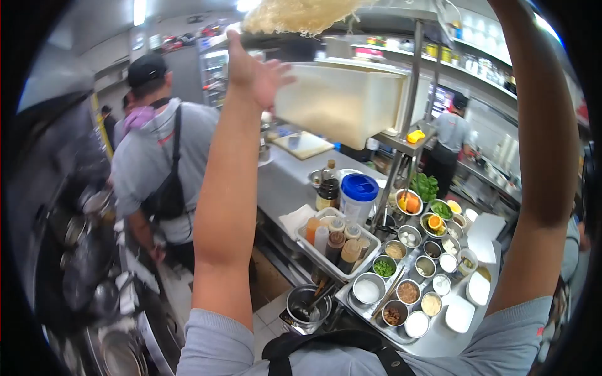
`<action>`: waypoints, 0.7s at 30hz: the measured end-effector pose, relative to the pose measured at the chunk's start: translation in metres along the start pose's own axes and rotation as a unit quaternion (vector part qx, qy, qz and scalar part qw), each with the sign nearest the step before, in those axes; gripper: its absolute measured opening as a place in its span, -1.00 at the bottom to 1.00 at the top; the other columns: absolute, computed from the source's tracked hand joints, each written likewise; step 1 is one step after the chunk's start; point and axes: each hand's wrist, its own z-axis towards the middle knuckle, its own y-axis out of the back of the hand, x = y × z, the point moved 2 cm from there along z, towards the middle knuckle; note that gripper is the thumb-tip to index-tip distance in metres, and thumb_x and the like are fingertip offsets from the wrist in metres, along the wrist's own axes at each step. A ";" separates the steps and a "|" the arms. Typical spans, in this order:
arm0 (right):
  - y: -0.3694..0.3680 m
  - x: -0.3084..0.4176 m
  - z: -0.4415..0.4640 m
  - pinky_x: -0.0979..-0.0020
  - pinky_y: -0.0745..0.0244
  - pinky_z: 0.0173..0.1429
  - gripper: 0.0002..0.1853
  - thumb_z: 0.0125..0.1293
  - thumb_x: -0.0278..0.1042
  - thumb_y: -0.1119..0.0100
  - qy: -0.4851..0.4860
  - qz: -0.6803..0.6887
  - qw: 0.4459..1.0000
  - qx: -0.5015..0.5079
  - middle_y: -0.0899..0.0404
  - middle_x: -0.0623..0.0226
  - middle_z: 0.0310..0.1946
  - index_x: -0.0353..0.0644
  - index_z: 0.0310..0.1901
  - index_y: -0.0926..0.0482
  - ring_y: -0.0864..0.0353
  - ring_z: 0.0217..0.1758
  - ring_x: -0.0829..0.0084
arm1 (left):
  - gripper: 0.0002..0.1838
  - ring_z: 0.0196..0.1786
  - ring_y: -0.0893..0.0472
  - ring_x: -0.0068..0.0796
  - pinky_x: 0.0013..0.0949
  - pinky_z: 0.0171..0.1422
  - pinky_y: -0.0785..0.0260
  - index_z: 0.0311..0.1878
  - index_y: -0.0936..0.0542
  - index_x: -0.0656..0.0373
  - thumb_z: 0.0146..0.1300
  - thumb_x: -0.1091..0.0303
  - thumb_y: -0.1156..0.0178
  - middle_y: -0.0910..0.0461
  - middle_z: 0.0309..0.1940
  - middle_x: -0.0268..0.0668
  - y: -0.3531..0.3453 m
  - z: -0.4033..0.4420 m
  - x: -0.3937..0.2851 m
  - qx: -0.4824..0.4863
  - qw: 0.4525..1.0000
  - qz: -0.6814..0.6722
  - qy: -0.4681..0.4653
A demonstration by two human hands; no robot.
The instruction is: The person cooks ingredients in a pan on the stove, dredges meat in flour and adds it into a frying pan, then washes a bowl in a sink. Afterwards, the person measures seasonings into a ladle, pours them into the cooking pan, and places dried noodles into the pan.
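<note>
Both my arms are raised high in front of me. My left hand is up at the upper middle, its fingers spread and holding nothing. Right beside and above it hangs a pale, stringy, noodle-like mass, cut off by the top edge. What carries this mass cannot be seen. My right arm reaches up out of the top right of the view, so my right hand is hidden. A large translucent white bin stands on the raised shelf, just right of my left hand.
Below are a steel counter with a white cutting board, a tray of sauce bottles, a blue-lidded tub and several ingredient bowls. A co-worker stands close at left, another at far right. A pot sits low.
</note>
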 end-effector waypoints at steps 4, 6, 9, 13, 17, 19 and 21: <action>0.066 -0.012 -0.042 0.29 -0.51 0.03 -0.50 0.13 -0.31 -0.27 -0.100 0.284 0.897 0.323 -0.61 0.05 -0.10 -0.17 0.14 -0.48 -0.63 -0.10 0.32 | 0.19 0.36 -0.12 0.44 0.33 0.35 -0.04 0.43 0.55 0.23 0.16 -0.57 0.33 0.31 0.45 0.27 0.026 -0.074 -0.006 0.168 0.984 -0.056 0.026; 0.019 -0.030 -0.114 0.33 -0.50 0.03 -0.61 0.06 -0.48 -0.29 0.045 0.280 0.957 0.061 -0.64 0.11 -0.12 -0.21 0.00 -0.57 -0.64 -0.09 0.21 | 0.15 0.33 -0.22 0.36 0.30 0.31 -0.15 0.46 0.28 0.34 0.18 -0.57 0.44 0.10 0.42 0.28 0.026 -0.138 -0.009 0.056 0.997 -0.053 0.003; 0.070 0.029 -0.177 0.32 -0.55 0.04 -0.62 0.01 -0.47 -0.34 0.137 0.405 0.904 -0.015 -0.65 0.11 -0.10 -0.21 -0.06 -0.61 -0.66 -0.03 0.19 | 0.11 0.20 -0.47 0.12 0.19 0.26 -0.28 0.30 -0.28 0.41 0.20 -0.54 0.62 -0.47 0.15 0.12 0.052 -0.228 -0.015 0.162 0.986 -0.048 0.001; 0.094 0.080 -0.250 0.22 -0.58 0.05 -0.69 0.03 -0.56 -0.33 0.179 0.498 0.848 -0.028 -0.62 0.04 -0.07 -0.21 -0.13 -0.62 -0.63 0.04 0.03 | -0.17 0.22 -0.48 -0.03 0.10 0.30 -0.27 0.27 -0.34 0.38 0.32 -0.29 0.19 -0.46 0.20 0.02 0.062 -0.372 0.000 -0.032 0.997 -0.041 -0.052; 0.140 0.138 -0.296 0.10 -0.60 0.03 -0.71 0.18 -0.64 -0.21 0.241 0.584 0.772 -0.070 -0.59 -0.07 -0.04 -0.25 -0.05 -0.50 -0.59 0.06 -0.14 | -0.32 0.19 -0.50 -0.19 -0.08 0.36 -0.20 0.18 -0.45 0.32 0.31 -0.16 0.02 -0.52 0.15 -0.08 0.061 -0.509 0.009 -0.182 0.972 -0.015 -0.150; 0.153 0.166 -0.312 0.08 -0.59 0.05 -0.71 0.23 -0.65 -0.15 0.268 0.629 0.725 -0.084 -0.55 -0.11 0.02 -0.27 -0.01 -0.45 -0.57 0.07 -0.18 | -0.32 0.20 -0.48 -0.22 -0.09 0.36 -0.17 0.17 -0.47 0.25 0.28 -0.19 -0.01 -0.53 0.15 -0.14 0.048 -0.579 0.004 -0.235 0.950 -0.003 -0.206; 0.170 0.189 -0.309 0.05 -0.55 0.11 -0.74 0.28 -0.64 -0.08 0.301 0.660 0.683 -0.088 -0.51 -0.15 0.08 -0.31 0.01 -0.43 -0.53 0.11 -0.19 | -0.30 0.19 -0.48 -0.23 -0.06 0.34 -0.17 0.19 -0.48 0.18 0.25 -0.26 -0.01 -0.53 0.15 -0.18 0.023 -0.647 -0.009 -0.275 0.926 0.030 -0.256</action>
